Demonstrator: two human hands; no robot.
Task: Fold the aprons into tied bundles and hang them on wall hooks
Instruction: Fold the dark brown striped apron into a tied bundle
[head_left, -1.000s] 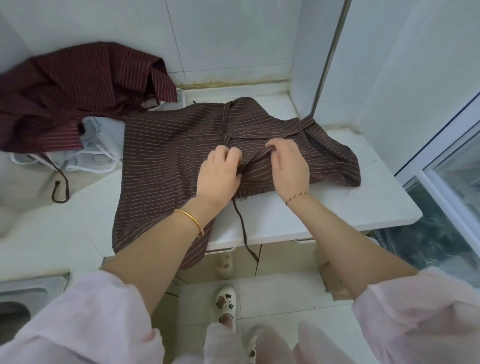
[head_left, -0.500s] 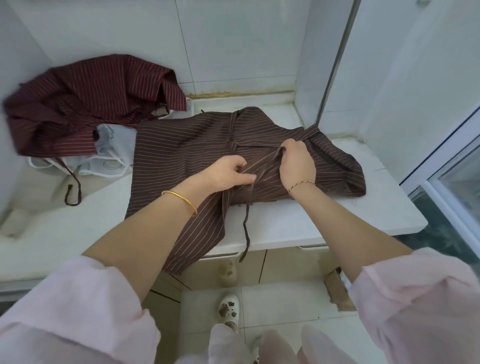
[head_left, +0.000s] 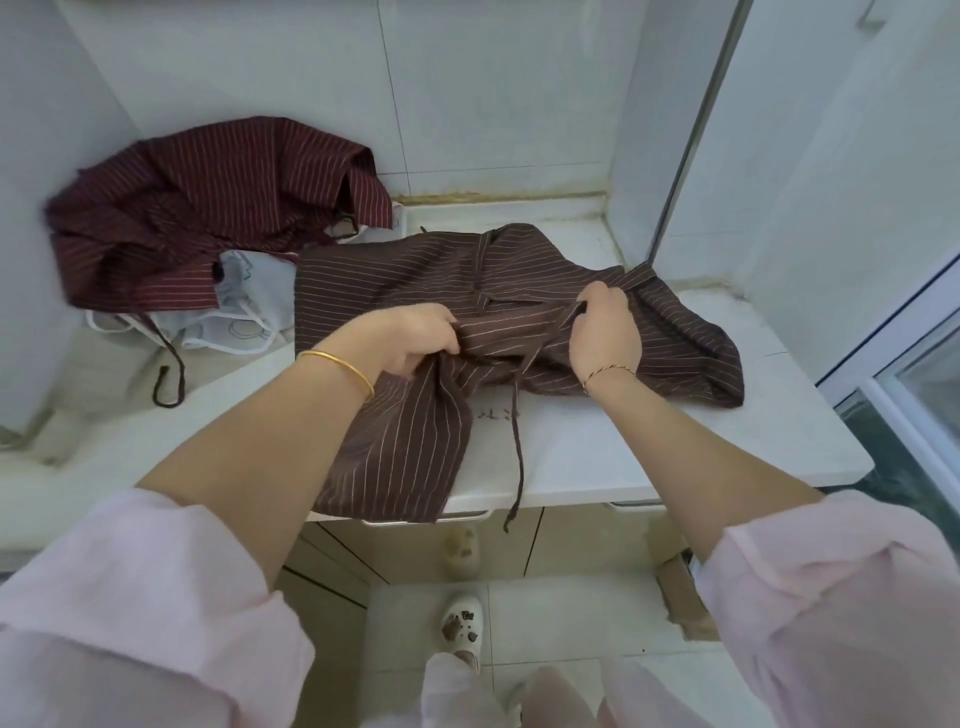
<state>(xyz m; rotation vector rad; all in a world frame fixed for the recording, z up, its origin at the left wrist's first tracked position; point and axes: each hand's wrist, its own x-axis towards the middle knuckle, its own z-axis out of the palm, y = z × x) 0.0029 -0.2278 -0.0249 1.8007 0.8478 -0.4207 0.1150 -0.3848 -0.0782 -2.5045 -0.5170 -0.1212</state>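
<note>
Folding a brown striped apron (head_left: 415, 280) at mid-frame.
My left hand (head_left: 415, 338) and right hand (head_left: 605, 338) each hold a closed grip on bunched folds of it; it lies across the white tabletop (head_left: 623, 447), a strap (head_left: 517, 441) hanging over the front edge, a maroon apron (head_left: 208, 208) heaped upper left.

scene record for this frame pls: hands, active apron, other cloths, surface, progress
left hand: grips a bunched fold of the brown striped apron near its middle
right hand: pinches a fold of the same apron, further right
brown striped apron: partly gathered on the white counter, one end draped over the front edge
tie strap: hangs off the counter front
maroon striped apron: crumpled at back left by the wall
white cloth: partly under the maroon striped apron
progress: no tied bundle yet; no hooks in view
</note>
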